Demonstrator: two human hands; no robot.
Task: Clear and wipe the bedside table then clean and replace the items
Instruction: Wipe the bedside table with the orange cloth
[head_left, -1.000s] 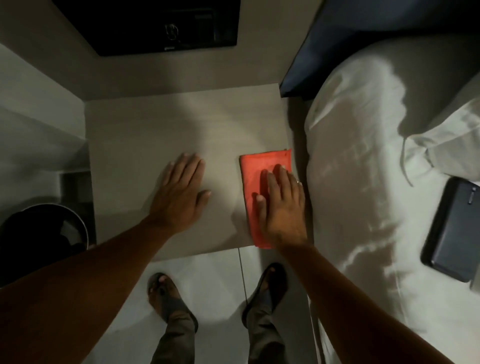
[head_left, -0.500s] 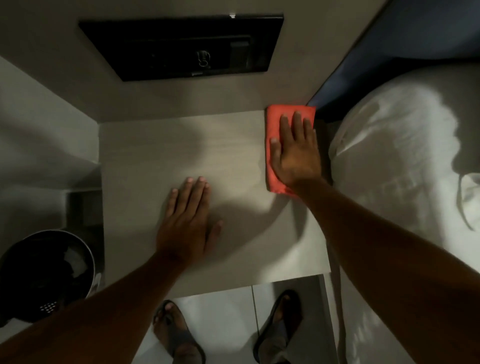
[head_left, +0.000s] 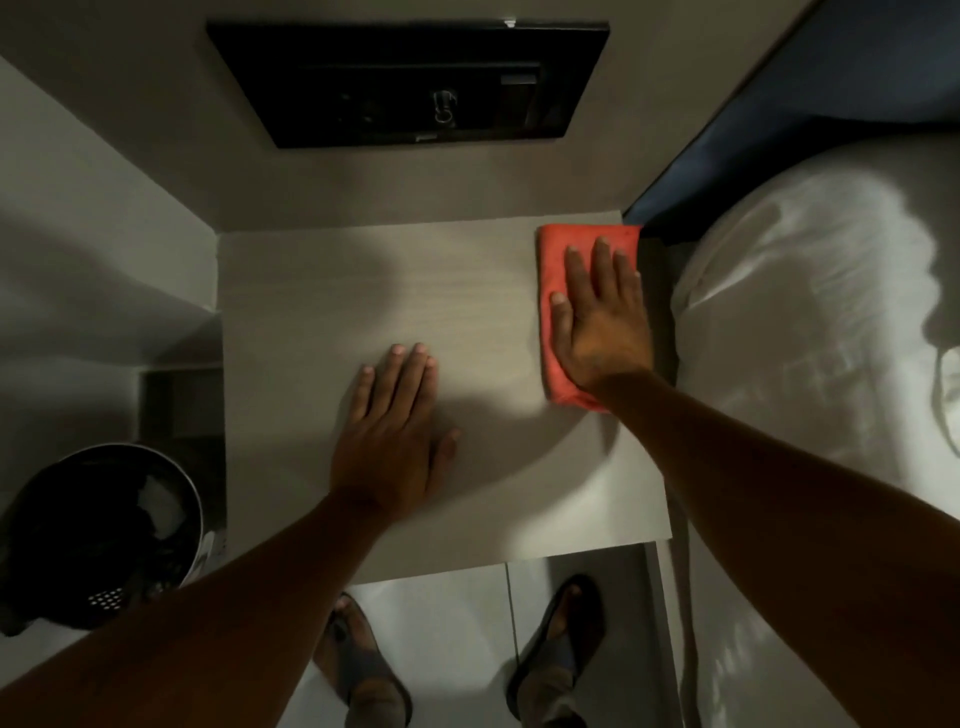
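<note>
We see the right hand (head_left: 602, 322) flat, fingers straight, pressing a folded orange-red cloth (head_left: 558, 291) at the pale wood-grain surface's (head_left: 363, 291) two o'clock corner — beside the white-sheeted bed (head_left: 805, 322). The left hand (head_left: 392, 431) rests flat, fingers together, near six o'clock.

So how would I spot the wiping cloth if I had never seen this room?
Find the pale bedside table wedged between the wall and the white bed. Look at its far right corner, next to the bed's dark blue headboard. The cloth lies flat there under the right hand, and it is the only bright orange-red thing in an otherwise grey, white and black scene.
</note>
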